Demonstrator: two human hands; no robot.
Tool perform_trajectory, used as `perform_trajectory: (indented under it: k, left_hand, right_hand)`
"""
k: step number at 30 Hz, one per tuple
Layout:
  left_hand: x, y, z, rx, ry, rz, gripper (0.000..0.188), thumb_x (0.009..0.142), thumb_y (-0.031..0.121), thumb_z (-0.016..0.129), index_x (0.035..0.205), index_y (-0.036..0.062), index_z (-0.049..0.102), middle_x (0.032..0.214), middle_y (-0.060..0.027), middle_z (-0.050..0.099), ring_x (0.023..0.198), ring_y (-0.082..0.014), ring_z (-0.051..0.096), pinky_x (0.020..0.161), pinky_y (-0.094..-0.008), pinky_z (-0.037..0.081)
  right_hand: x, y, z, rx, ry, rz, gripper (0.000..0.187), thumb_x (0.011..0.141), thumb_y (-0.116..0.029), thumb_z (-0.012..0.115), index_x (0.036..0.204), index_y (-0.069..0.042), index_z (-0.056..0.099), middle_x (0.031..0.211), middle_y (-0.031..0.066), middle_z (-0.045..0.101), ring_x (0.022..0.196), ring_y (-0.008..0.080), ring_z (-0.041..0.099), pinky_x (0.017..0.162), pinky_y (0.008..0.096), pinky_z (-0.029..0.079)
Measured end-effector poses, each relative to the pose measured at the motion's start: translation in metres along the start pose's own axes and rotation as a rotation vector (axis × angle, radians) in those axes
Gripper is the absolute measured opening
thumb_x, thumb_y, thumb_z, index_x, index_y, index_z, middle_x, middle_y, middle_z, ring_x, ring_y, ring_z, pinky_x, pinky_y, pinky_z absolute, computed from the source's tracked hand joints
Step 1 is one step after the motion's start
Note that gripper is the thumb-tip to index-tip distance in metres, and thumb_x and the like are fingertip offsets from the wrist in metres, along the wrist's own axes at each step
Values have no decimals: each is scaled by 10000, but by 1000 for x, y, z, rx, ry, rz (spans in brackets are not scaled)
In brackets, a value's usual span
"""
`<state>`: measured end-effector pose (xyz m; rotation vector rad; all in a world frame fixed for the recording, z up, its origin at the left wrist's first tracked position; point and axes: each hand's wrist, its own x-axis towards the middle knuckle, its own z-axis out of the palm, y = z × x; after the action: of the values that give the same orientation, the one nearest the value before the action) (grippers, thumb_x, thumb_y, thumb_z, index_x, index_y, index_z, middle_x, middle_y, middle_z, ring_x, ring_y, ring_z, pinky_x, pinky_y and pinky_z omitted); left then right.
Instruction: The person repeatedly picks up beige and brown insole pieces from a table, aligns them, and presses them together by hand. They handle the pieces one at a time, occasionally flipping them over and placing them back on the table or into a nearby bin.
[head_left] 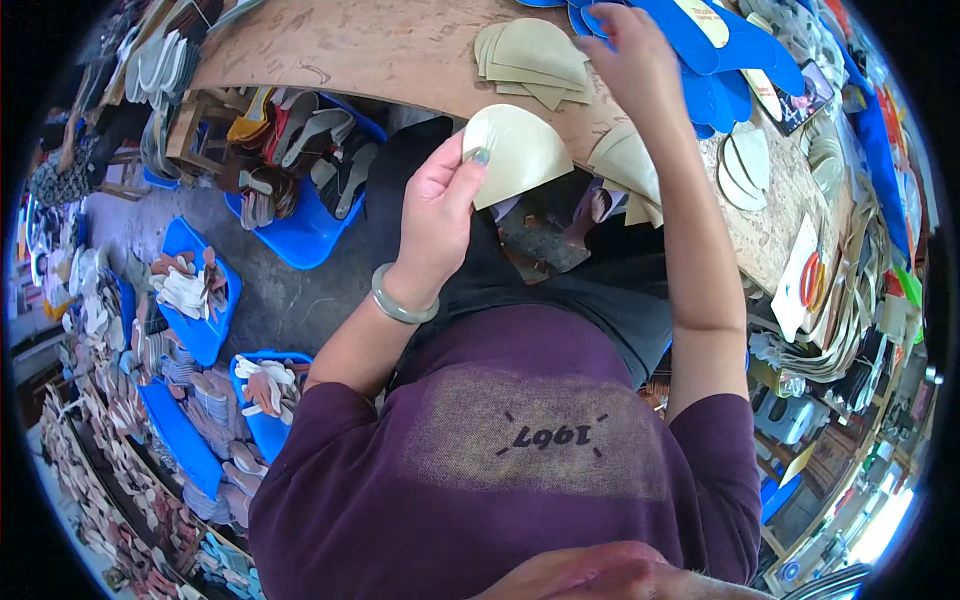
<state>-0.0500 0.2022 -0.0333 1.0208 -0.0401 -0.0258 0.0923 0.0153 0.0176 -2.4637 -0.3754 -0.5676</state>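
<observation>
My left hand is closed on a cream half-round piece of smooth sheet material, thumb on top, above my lap at the table's near edge. A pale bracelet circles that wrist. My right hand is raised over the table with thumb and fingers apart and nothing visible between them. It hovers between a fanned stack of similar cream pieces and a pile of blue insoles. Under my right forearm, more cream pieces lie at the table edge, partly hidden by it.
The wooden table also bears white curved pieces and orange-handled scissors at the right. Blue bins with shoe parts stand on the floor at the left. Another person is at the far left.
</observation>
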Motion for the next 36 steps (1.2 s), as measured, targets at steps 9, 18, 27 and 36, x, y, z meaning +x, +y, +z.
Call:
perform_trajectory:
  k: [9,18,27,36]
  left_hand:
    - [-18,-5,40,844,-192,370,556,847,-92,461,1394,-37,382,1245,-237,556,1106,-333,595,903,-344,482]
    - [-6,-9,74,1070,-332,676,630,826,-103,446,1431,-66,274,1341,-262,475,1187,-391,526,968,-394,460]
    - [-14,-10,95,948,-432,388,562,882,-61,411,1433,-38,302,1269,-253,527,1081,-346,592,883,-367,495]
    - [-12,-12,101,992,-478,391,552,883,-55,423,1423,-46,311,1272,-285,521,1097,-385,590,881,-385,501]
  right_hand:
    - [-126,-72,-49,678,-207,348,138,824,-41,665,953,8,657,772,95,653,652,138,621,598,268,493]
    - [-140,-51,-72,644,-20,269,105,842,-56,644,917,9,676,765,99,655,640,154,614,579,273,481]
    - [-151,-28,-89,827,-67,402,137,854,-66,617,949,7,684,779,126,668,673,187,660,596,276,501]
    - [-151,-24,-94,553,-5,227,132,815,-99,623,889,-8,684,767,130,662,647,263,647,591,326,504]
